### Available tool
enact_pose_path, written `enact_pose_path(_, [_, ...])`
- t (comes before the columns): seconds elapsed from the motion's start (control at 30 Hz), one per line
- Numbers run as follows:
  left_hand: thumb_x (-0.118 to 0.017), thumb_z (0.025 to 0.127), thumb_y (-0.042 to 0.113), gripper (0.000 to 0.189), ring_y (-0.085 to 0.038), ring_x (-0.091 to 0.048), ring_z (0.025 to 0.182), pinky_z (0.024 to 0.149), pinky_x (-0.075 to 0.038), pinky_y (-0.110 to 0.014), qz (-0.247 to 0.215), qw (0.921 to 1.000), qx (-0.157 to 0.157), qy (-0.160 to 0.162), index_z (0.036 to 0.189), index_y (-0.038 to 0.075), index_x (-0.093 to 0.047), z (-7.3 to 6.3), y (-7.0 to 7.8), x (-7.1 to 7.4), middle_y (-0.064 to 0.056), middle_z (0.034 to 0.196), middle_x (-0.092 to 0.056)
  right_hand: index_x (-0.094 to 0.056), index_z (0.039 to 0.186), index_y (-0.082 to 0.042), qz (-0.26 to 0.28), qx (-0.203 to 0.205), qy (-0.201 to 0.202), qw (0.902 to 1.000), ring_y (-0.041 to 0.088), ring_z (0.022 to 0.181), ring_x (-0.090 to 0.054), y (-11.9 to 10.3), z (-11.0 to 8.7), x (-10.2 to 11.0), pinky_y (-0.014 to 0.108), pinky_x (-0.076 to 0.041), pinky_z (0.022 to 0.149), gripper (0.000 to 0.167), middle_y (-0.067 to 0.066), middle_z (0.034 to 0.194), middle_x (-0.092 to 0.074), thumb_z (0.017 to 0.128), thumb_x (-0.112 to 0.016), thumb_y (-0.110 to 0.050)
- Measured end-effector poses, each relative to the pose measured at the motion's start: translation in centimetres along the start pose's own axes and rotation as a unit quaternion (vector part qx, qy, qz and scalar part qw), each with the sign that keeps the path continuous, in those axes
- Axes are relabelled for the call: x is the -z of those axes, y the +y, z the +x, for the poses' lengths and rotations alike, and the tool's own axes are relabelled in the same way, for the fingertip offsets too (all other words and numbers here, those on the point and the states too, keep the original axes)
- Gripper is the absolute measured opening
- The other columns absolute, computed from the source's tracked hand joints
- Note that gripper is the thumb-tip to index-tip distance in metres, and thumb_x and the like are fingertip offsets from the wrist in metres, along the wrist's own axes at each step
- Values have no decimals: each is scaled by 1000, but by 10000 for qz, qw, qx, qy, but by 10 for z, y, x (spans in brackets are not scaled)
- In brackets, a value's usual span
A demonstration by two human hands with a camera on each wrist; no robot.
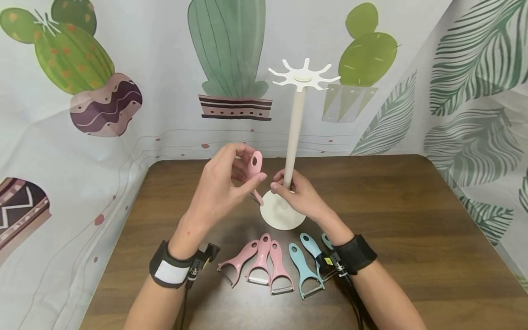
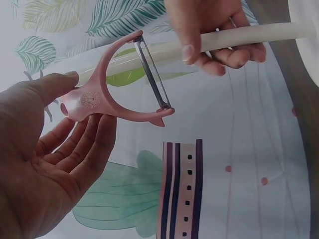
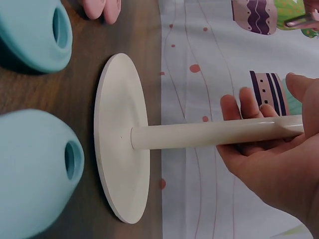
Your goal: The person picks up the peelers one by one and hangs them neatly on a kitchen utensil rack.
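My left hand [image 1: 216, 185] pinches a pink Y-shaped peeler [image 1: 254, 165] by its handle, thumb on one side and fingers on the other. In the left wrist view the peeler's metal blade [image 2: 153, 74] points toward the stand. Around the lower pole of a cream stand [image 1: 294, 133], just over its round base [image 3: 119, 189], curl the fingers of my right hand [image 1: 305, 195]. The stand is upright, with a ring of bare white hooks [image 1: 303, 75] on top. In the right wrist view, the pole [image 3: 184, 134] hides part of the right fingers.
Three pink peelers [image 1: 261, 261] lie fanned out on the wooden table [image 1: 396, 206], in front of the base. Beside them are light blue peelers [image 1: 303, 266], partly hidden by the right wrist strap [image 1: 354, 254]. A cactus-print cloth [image 1: 165, 91] hangs behind the table.
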State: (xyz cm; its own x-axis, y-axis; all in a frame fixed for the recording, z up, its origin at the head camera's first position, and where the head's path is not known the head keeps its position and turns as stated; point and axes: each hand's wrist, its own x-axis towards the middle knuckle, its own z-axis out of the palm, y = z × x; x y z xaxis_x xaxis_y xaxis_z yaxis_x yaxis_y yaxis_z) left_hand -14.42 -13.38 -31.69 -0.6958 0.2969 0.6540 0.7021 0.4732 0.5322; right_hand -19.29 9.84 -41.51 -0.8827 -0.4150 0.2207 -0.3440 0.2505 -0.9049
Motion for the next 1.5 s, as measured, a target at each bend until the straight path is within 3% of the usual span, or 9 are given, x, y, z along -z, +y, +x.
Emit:
enact_pose_path(0.17, [-87,90,17,46,-10,-69,83,75,-59,-22,108,9998,-172,71,125,3,-60,9,6,4,-5,111,-64,-63,107,-7,-8,83,117,9999,35,85,-69,1,3,-3,31,-44,65,13,14,90,-71,105,-67,-18])
enact_pose_path(0.37, [-87,89,19,46,-10,-69,83,74,-59,-23,123,9994,-249,199,124,3,-62,19,12,7,-4,111,-65,-60,94,-8,71,38,294,9995,20,64,-48,3,5,-7,30,-36,59,18,26,80,-61,107,-65,-20])
enact_pose_path(0.47, [-88,89,19,47,-10,-69,83,74,-60,-24,142,9992,-293,238,125,3,-62,24,15,10,-4,111,-65,-56,88,-7,415,-9,288,9987,18,65,-46,5,8,-8,30,-45,67,25,19,73,-54,109,-61,-19])
enact_pose_path(0.63, [-87,89,19,48,-11,-69,83,72,-60,-24,207,9985,-400,300,126,2,-61,33,18,16,-6,110,-65,-48,78,-2,1137,-31,110,9935,16,63,-43,9,15,-12,41,-54,77,39,1,64,-42,112,-54,-19])
enact_pose_path(0.7, [-87,90,19,49,-11,-68,83,72,-59,-23,225,9983,-424,325,127,1,-61,37,20,18,-6,110,-66,-47,75,-2,1259,-61,77,9920,15,60,-41,11,17,-12,42,-52,73,42,-2,62,-41,112,-53,-20])
enact_pose_path(0.87, [-86,89,17,48,-11,-68,81,71,-59,-23,149,9973,-515,496,126,0,-60,46,25,21,-7,110,-67,-48,69,-4,1391,-278,156,9898,14,58,-39,13,20,-14,31,-37,60,48,-3,59,-40,112,-55,-24])
enact_pose_path(1.07, [-85,90,16,45,-11,-67,83,71,-59,-24,68,9959,-603,677,123,-2,-61,56,31,23,-7,108,-66,-47,63,-4,1586,-578,328,9851,13,55,-37,13,22,-16,28,-30,57,56,-3,56,-38,112,-56,-30])
enact_pose_path(1.5, [-85,91,17,46,-10,-68,84,71,-60,-25,-229,9945,-662,784,125,-1,-61,76,45,27,-9,107,-65,-39,58,5,2057,-269,319,9777,11,45,-30,20,24,-21,27,-24,49,62,-8,47,-36,111,-57,-23])
